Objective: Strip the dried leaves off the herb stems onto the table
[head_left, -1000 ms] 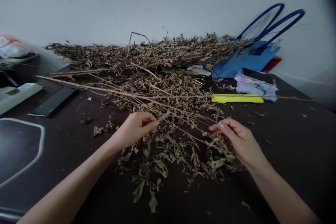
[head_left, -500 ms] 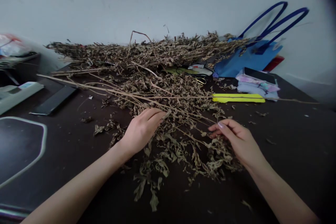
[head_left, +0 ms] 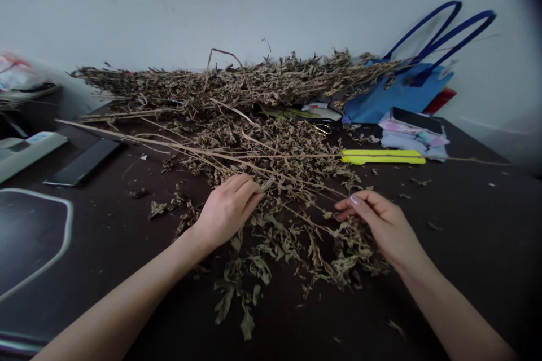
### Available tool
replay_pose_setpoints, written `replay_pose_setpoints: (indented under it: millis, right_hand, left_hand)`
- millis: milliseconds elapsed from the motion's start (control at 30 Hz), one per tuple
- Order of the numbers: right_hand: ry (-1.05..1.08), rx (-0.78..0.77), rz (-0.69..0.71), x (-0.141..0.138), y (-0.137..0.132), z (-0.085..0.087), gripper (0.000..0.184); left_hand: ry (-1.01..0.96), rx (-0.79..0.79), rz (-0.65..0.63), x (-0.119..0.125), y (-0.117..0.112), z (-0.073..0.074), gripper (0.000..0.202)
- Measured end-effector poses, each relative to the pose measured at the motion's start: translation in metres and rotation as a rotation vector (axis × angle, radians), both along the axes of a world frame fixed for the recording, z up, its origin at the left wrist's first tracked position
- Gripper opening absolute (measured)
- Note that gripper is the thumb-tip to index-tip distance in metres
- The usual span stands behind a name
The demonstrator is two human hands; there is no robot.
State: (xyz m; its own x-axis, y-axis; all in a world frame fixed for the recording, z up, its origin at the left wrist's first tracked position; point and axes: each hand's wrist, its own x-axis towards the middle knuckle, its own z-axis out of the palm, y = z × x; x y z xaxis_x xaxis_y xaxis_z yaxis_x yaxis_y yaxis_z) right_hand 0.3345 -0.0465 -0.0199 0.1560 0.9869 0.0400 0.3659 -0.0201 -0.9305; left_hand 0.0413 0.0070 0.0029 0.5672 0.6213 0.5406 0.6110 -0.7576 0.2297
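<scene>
Dried leafy stalks (head_left: 271,172) lie across a heap of loose, curled grey-brown leaves (head_left: 271,141) on the dark table. My left hand (head_left: 231,203) is closed at the near edge of the heap, its fingertips pressed together at the dried leaves; what they pinch is mostly hidden. My right hand (head_left: 381,220) pinches the thin end of a dried stalk between thumb and forefinger, its other fingers curled. Below and between my hands hangs a leafy spread of dried sprigs (head_left: 288,242) that reaches toward the near side.
A long bundle of dried plants (head_left: 237,82) lies along the wall. To the right are a blue bag (head_left: 389,98), a yellow cutter (head_left: 381,157) and a phone (head_left: 417,121) on cloth. Scissors (head_left: 324,128) lie behind the heap. A dark phone (head_left: 84,163) and power strip (head_left: 31,152) are left.
My left hand's fingers have drawn closer together and it has turned slightly, shifting a little left. My right hand keeps its pinch on the stalk. The view has shifted slightly.
</scene>
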Motion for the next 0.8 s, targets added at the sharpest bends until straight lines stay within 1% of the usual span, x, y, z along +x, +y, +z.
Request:
replay_pose_setpoints:
  millis: [233, 567, 667, 733, 800]
  right_hand:
    - [-0.013, -0.008, 0.001, 0.000, 0.000, 0.000, 0.024]
    - [-0.002, -0.040, -0.009, -0.001, 0.001, 0.000, 0.026]
    - [-0.001, -0.041, -0.003, -0.001, 0.000, 0.001, 0.027]
    - [-0.008, -0.034, 0.011, -0.001, 0.000, 0.001, 0.026]
    - [-0.016, -0.027, 0.019, -0.002, 0.000, 0.001, 0.026]
  left_hand:
    - [0.089, 0.030, 0.076, 0.000, -0.001, 0.002, 0.017]
    - [0.162, -0.040, 0.102, -0.007, 0.000, 0.013, 0.023]
    - [0.228, -0.095, 0.089, -0.012, 0.000, 0.019, 0.024]
    - [0.309, -0.155, 0.077, -0.016, 0.001, 0.023, 0.030]
    - [0.371, -0.214, 0.090, -0.020, 0.002, 0.025, 0.038]
